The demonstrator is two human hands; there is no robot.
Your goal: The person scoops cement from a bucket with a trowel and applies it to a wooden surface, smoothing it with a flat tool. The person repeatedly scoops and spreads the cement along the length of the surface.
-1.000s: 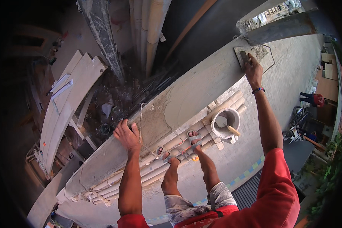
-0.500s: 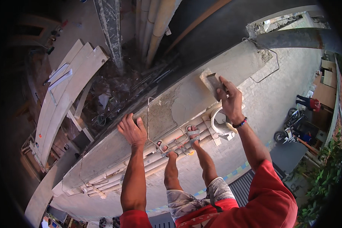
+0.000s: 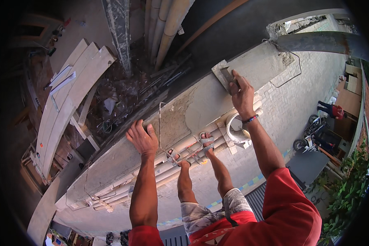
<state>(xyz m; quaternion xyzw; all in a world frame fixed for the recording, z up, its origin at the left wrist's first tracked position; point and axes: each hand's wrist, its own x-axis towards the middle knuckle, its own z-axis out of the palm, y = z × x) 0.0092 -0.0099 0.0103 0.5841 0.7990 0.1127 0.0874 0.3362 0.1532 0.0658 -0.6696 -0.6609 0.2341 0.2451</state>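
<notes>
High on bamboo poles (image 3: 180,153) above a paved street (image 3: 299,98), you press a plastering float (image 3: 224,76) against the top of a concrete ledge (image 3: 201,110). Your right hand (image 3: 242,95) is wrapped tight around its handle, while your left hand (image 3: 142,138) lies flat with fingers spread, holding nothing, on the ledge's edge. Around the float the face looks pale and smoothed; the patch between your hands looks darker and rougher, and the stretch down to the left appears untouched, though the lens bends it too much to be sure. A white bucket (image 3: 237,130) sits just below your right wrist.
</notes>
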